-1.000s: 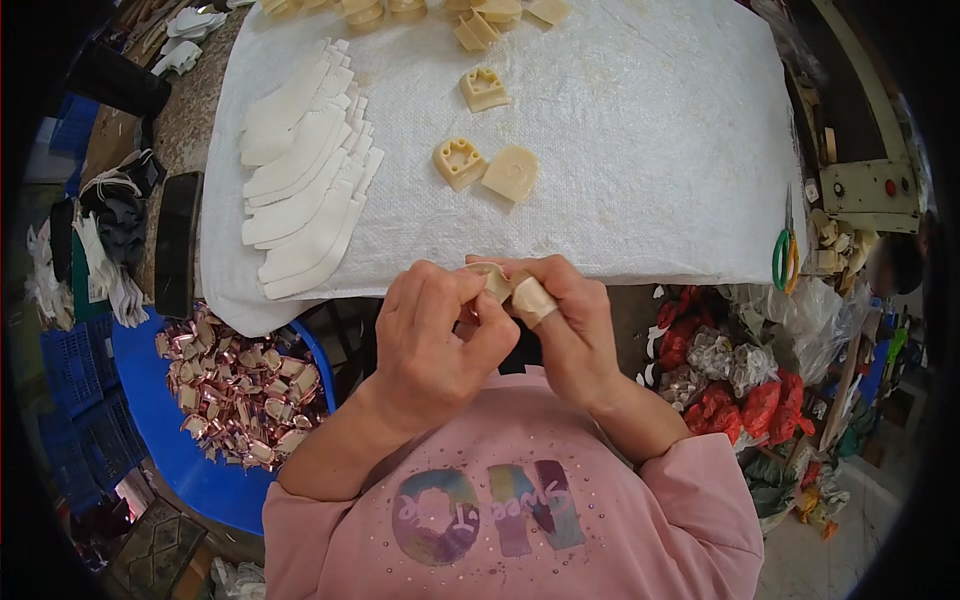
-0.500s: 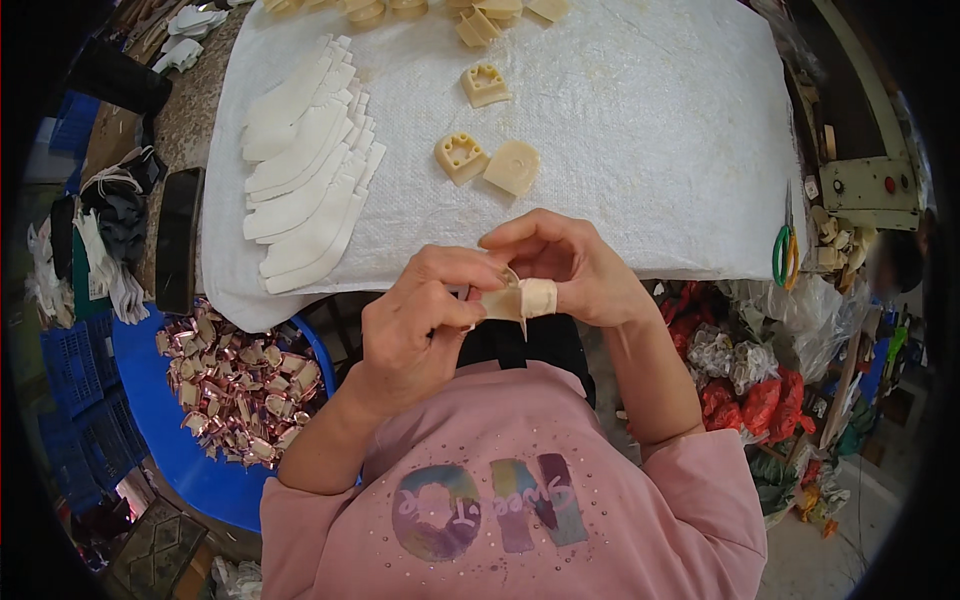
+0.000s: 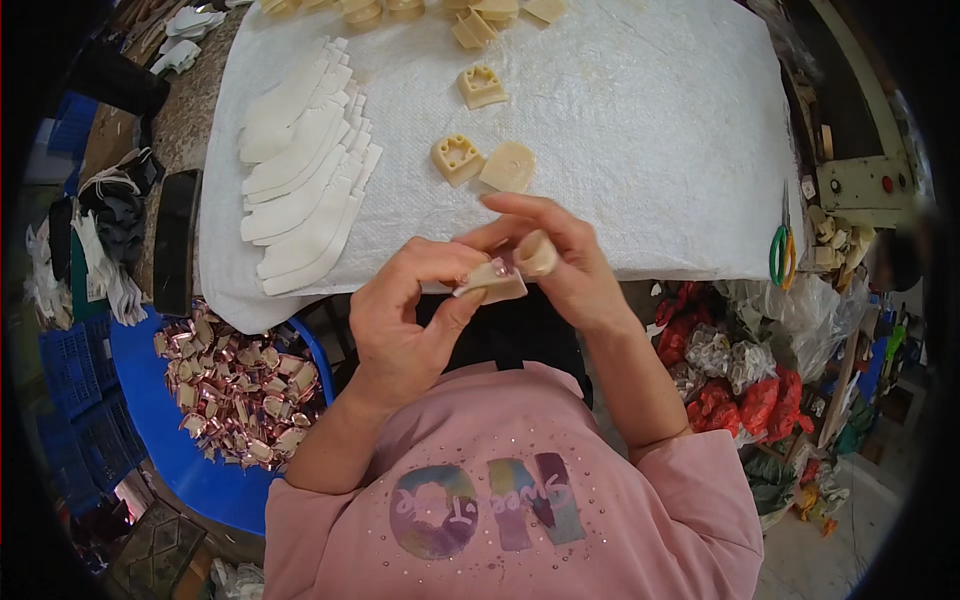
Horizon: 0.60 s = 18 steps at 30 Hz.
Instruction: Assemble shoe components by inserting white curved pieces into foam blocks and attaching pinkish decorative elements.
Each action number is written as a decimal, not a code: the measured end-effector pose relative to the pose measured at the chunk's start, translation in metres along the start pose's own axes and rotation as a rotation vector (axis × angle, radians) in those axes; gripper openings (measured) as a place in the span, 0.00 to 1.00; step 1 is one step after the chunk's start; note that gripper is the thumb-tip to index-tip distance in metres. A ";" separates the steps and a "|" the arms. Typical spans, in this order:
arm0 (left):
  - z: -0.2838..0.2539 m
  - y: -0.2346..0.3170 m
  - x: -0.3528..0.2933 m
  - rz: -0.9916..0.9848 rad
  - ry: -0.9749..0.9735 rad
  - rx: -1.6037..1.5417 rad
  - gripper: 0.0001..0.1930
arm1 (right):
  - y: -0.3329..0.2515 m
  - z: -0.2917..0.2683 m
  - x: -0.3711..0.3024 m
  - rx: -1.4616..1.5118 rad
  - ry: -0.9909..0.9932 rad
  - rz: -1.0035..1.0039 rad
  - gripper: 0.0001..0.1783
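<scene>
My left hand (image 3: 402,308) pinches a small cream, curved piece (image 3: 500,285), which looks like a covered shoe heel with a pinkish sheen at its top. The left thumb lies along its near side. My right hand (image 3: 572,260) is close beside it, its fingers bent and apart, reaching toward the left fingertips. A beige wrap (image 3: 535,253) covers the right thumb, which is raised off the piece. Whether the other right fingers touch it from behind is hidden. Beyond my hands lie beige plastic shoe heels, a solid-faced one (image 3: 508,167) and two hollow ones (image 3: 458,160).
Overlapping white curved strips (image 3: 310,180) lie left on the white-covered table (image 3: 650,150). More beige heels (image 3: 475,25) stand at the far edge. A blue tub (image 3: 150,420) at lower left holds pink metallic pieces (image 3: 240,390). Scissors (image 3: 782,250) and a phone (image 3: 178,243) flank the cover.
The cream piece has turned in my left hand, and its pinkish top now shows. My right thumb has lifted off it and tipped upward.
</scene>
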<state>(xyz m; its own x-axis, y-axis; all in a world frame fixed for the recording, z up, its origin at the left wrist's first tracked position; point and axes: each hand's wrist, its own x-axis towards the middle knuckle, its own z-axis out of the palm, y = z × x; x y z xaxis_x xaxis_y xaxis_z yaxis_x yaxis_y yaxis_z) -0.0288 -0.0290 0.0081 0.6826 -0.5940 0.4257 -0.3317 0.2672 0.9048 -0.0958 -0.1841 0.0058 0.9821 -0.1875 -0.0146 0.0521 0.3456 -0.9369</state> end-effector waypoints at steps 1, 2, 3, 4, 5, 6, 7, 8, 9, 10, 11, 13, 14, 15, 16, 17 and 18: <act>0.000 0.002 -0.001 -0.112 0.081 -0.109 0.06 | -0.004 -0.005 -0.001 -0.026 -0.005 -0.027 0.18; 0.000 0.004 -0.001 -0.224 0.161 -0.218 0.07 | -0.004 -0.009 -0.001 -0.027 -0.013 -0.029 0.18; -0.002 0.004 0.001 -0.211 0.151 -0.192 0.08 | -0.003 -0.014 0.000 -0.160 -0.106 -0.130 0.18; -0.002 0.003 0.000 -0.207 0.153 -0.192 0.08 | -0.002 -0.016 0.001 -0.294 -0.194 -0.232 0.18; 0.000 0.002 -0.001 -0.237 0.155 -0.210 0.08 | 0.000 -0.006 -0.002 -0.231 -0.165 -0.204 0.15; 0.002 0.001 -0.002 -0.267 0.158 -0.229 0.08 | 0.003 -0.003 -0.001 -0.232 -0.167 -0.206 0.15; 0.003 0.002 -0.001 -0.267 0.158 -0.229 0.08 | 0.006 -0.002 -0.002 -0.354 -0.104 -0.265 0.14; 0.004 0.002 0.000 -0.283 0.154 -0.202 0.07 | 0.007 0.001 -0.002 -0.476 -0.039 -0.323 0.13; 0.005 0.003 0.000 -0.300 0.150 -0.175 0.07 | 0.006 0.008 -0.002 -0.525 0.042 -0.369 0.10; 0.006 0.003 0.000 -0.299 0.151 -0.176 0.07 | 0.007 0.009 -0.002 -0.526 0.041 -0.369 0.10; 0.007 0.003 0.000 -0.303 0.168 -0.199 0.06 | 0.009 0.010 -0.002 -0.558 0.067 -0.371 0.10; 0.007 0.002 0.001 -0.306 0.187 -0.222 0.06 | 0.008 0.010 -0.002 -0.589 0.092 -0.373 0.10; 0.006 0.001 0.001 -0.320 0.186 -0.235 0.06 | 0.006 0.007 -0.001 -0.487 0.055 -0.285 0.10; 0.006 0.001 0.001 -0.334 0.185 -0.249 0.05 | 0.003 0.006 -0.001 -0.385 0.018 -0.197 0.10; 0.005 0.001 0.001 -0.334 0.185 -0.248 0.05 | 0.001 0.005 0.000 -0.385 0.018 -0.197 0.10; 0.004 0.001 0.001 -0.322 0.174 -0.222 0.05 | -0.003 0.004 0.002 -0.391 0.021 -0.229 0.09; 0.003 0.002 0.001 -0.310 0.162 -0.196 0.04 | -0.005 0.004 0.002 -0.398 0.023 -0.261 0.08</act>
<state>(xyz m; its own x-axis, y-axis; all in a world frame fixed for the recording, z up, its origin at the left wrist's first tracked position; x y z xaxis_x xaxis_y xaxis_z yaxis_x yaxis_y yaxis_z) -0.0307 -0.0318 0.0105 0.8300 -0.5459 0.1145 0.0261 0.2431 0.9697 -0.0932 -0.1826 0.0116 0.9410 -0.2432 0.2351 0.2185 -0.0936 -0.9713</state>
